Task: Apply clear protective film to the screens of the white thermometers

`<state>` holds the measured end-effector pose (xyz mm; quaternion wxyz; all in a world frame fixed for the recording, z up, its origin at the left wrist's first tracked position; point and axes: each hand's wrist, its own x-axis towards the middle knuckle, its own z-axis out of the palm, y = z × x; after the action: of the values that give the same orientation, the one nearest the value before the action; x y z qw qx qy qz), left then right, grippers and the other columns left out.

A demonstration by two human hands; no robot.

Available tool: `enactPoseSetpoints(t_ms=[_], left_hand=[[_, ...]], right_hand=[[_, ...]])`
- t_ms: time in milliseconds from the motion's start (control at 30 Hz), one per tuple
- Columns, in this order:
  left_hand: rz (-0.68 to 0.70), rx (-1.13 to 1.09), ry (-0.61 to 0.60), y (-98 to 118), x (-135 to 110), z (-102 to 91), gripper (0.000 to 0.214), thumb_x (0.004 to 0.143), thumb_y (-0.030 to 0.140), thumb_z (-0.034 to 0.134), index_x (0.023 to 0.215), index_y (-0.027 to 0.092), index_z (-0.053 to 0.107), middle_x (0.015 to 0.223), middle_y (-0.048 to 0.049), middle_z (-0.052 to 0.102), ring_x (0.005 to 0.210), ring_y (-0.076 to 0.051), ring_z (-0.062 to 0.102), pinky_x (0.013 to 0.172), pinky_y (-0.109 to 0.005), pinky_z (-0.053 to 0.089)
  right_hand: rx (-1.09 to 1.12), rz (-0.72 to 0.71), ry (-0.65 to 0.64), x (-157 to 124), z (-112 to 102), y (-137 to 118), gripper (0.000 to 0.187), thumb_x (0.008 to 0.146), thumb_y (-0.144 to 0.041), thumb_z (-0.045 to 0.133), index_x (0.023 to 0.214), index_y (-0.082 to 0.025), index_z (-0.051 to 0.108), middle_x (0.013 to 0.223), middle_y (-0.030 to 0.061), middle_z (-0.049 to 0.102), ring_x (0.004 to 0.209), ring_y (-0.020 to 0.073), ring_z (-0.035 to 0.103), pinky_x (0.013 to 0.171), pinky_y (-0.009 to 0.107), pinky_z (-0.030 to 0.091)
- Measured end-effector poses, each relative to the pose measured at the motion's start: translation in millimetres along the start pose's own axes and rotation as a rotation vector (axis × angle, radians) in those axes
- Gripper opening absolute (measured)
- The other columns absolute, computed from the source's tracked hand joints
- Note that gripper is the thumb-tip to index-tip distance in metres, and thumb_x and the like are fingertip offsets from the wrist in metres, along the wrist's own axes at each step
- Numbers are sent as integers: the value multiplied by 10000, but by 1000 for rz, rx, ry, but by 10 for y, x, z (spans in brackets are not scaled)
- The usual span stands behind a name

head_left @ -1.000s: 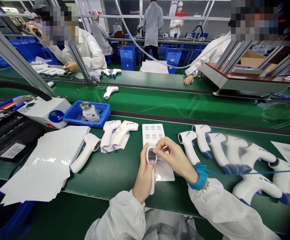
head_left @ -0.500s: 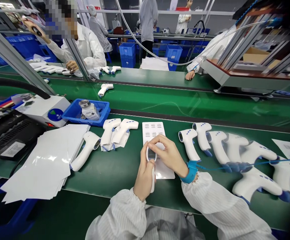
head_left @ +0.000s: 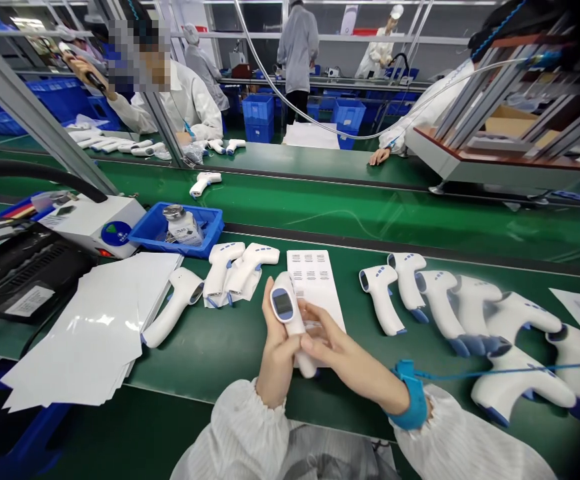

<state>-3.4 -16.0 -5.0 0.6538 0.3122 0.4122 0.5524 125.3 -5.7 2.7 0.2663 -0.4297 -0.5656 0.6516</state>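
Observation:
My left hand (head_left: 276, 353) is closed around the handle of a white thermometer gun (head_left: 290, 315), its blue-rimmed display facing me. My right hand (head_left: 337, 350) has its fingers stretched along the gun's handle and touches it; a blue wrist strap (head_left: 410, 400) with a cord sits on that wrist. Just beyond the gun a white label sheet (head_left: 315, 277) lies on the green bench (head_left: 230, 347).
Several white thermometer guns (head_left: 450, 303) lie in a row to the right; two more (head_left: 235, 267) and a single one (head_left: 173, 308) lie to the left. White sheets (head_left: 95, 327), a blue tray with a bottle (head_left: 180, 227) and a white machine (head_left: 90, 223) sit at left. People work across the conveyor.
My right hand left the gun's display and dropped to its handle. The gun tilted so its head points up and left, with the screen now uncovered.

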Motion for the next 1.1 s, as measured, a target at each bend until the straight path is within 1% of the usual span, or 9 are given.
enactPoseSetpoints(t_ms=[100,200,367,500,700,800,867,933,1100], left_hand=[[61,363,-105,154,177,-83,768,856,184,392,1525,312,36,1502,-71,409,1343,-228,438,1032,-393,430],[204,1004,76,321,494,-268,620,873,240,466,1470,219,303,1492,-113,390,1406,-265,305,1127,-438,291],[200,1287,368,463,957,-639,523,792,127,532,1308,73,466,1293,-227,487,1323,-385,320,1077,-569,249],[174,1381,399,430,1086,-783,333,731,133,623,1054,61,596,1076,-220,606,1172,-419,483,996,-556,352],[297,1311,330,482,795,-537,315,870,196,477,1164,90,520,1124,-199,590,1150,-373,522,966,-525,409],[240,1062,137,546,483,-277,410,893,282,506,1288,207,423,999,-79,618,844,-244,653,762,-403,546],[60,565,-39,527,290,-132,609,882,326,553,1413,303,256,898,-13,593,611,-162,622,587,-341,559],[-56,215,-40,429,138,-41,745,867,323,590,1457,379,138,849,21,557,549,-119,567,500,-283,538],[-167,142,158,2,-22,28,716,884,360,585,1456,447,164,1134,-32,552,501,-43,500,454,-214,493]], right_hand=[[-199,-16,-35,160,-167,-15,457,879,-342,565,1307,-232,453,1184,86,614,1040,235,621,837,366,533],[-571,38,316,671,-622,-118,280,851,-306,581,1103,-184,565,921,56,666,787,224,642,702,346,523],[-668,0,622,1515,-1388,-477,443,814,-218,601,1209,-61,479,1248,267,516,1196,406,475,955,540,381],[-630,-135,593,1705,-1308,-563,478,776,-237,664,1202,-78,519,1360,256,436,1334,402,319,1058,530,293],[-413,-252,257,1595,-527,-437,337,947,-463,435,1131,-231,597,1115,49,662,1021,191,624,849,321,515],[-286,-307,185,1369,-305,-461,426,998,-487,252,1150,-241,564,1086,24,656,951,153,636,785,282,532],[-254,-331,144,1151,-276,-435,419,997,-493,264,1142,-242,567,1067,27,648,937,160,629,807,300,524],[-325,-334,167,912,-325,-320,358,980,-476,362,1177,-248,555,1125,44,623,991,181,610,870,339,502],[-654,-271,293,431,-550,223,131,914,-278,521,933,-230,641,1034,68,633,973,237,600,849,423,499]])
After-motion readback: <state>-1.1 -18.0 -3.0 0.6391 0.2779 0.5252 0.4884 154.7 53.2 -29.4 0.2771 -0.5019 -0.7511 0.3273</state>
